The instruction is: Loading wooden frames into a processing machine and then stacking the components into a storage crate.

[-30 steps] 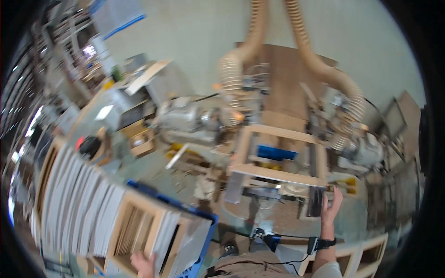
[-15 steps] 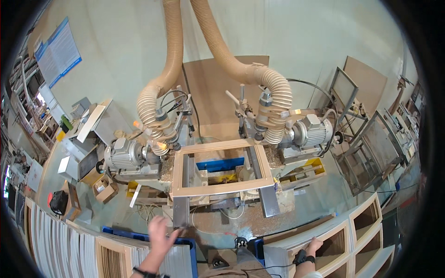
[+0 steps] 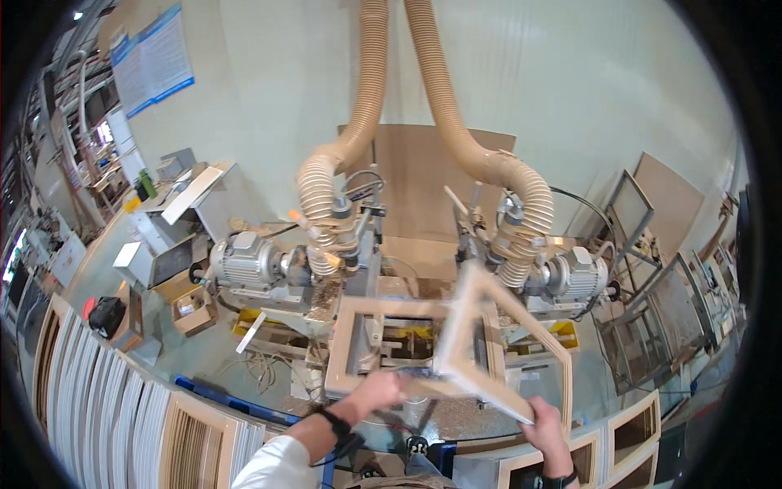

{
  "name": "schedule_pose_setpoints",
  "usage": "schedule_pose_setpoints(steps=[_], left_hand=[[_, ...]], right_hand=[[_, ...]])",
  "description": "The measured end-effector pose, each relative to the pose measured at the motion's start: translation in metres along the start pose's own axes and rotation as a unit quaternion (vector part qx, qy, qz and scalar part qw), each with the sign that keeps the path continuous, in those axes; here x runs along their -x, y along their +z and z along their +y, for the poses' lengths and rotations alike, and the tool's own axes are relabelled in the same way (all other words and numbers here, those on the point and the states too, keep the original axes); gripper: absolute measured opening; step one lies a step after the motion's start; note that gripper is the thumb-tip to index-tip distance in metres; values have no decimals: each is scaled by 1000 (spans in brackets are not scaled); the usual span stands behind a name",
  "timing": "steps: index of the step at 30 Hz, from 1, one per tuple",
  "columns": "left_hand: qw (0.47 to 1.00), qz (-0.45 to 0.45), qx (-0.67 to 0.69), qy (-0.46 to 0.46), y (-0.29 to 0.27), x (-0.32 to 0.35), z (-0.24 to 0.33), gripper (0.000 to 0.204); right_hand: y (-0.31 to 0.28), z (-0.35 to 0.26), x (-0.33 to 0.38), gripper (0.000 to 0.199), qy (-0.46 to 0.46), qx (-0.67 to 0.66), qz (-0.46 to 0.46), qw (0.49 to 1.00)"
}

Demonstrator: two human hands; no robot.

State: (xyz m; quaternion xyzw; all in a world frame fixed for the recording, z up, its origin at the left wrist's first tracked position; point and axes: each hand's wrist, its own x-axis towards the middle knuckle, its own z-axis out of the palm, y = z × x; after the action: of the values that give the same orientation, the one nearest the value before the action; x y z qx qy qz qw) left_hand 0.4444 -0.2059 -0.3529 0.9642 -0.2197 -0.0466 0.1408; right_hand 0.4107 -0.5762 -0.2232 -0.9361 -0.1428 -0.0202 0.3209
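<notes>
One left hand (image 3: 383, 393), one right hand (image 3: 547, 428). One tilted frame (image 3: 489, 392), one flat frame (image 3: 345, 342) across the machine (image 3: 367, 267), and stacked frames (image 3: 199, 407) too many to count. Two motors (image 3: 247, 259), one by each side edge of the machine. Two ridged hoses (image 3: 371, 81), one poster (image 3: 153, 63), one black bag (image 3: 107, 314).

A pale rectangular wooden frame (image 3: 490, 391) stands tilted, partly overlapping a second wooden frame (image 3: 343, 346) lying flat.

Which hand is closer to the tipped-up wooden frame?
Right: the right hand grips the tipped-up wooden frame at its near lower corner. The left hand is left of that, at the near edge of the flat-lying frame; blur hides whether it touches.
</notes>
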Motion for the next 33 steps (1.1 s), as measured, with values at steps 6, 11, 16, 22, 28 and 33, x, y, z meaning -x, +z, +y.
schedule_pose_setpoints(steps=[6,11,16,22,28,33], left_hand=[[992,-93,33,-76,-42,164,80,31],[970,-51,48,-232,-87,305,116,38],[842,-20,114,-527,-60,403,163,51],[763,109,-5,-637,-27,444,172,49],[707,187,-60,-679,-11,469,128,61],[704,187,-201,-655,-8,473,106,56]], right_hand=[[88,-45,-118,39,-274,127,-165,939],[151,-43,-160,44,-222,178,-190,940],[189,-17,-190,49,-240,183,-138,943],[192,-17,-199,53,-246,135,-121,952],[214,-20,-208,66,-247,134,-158,947],[208,16,-201,62,-243,-309,-131,910]])
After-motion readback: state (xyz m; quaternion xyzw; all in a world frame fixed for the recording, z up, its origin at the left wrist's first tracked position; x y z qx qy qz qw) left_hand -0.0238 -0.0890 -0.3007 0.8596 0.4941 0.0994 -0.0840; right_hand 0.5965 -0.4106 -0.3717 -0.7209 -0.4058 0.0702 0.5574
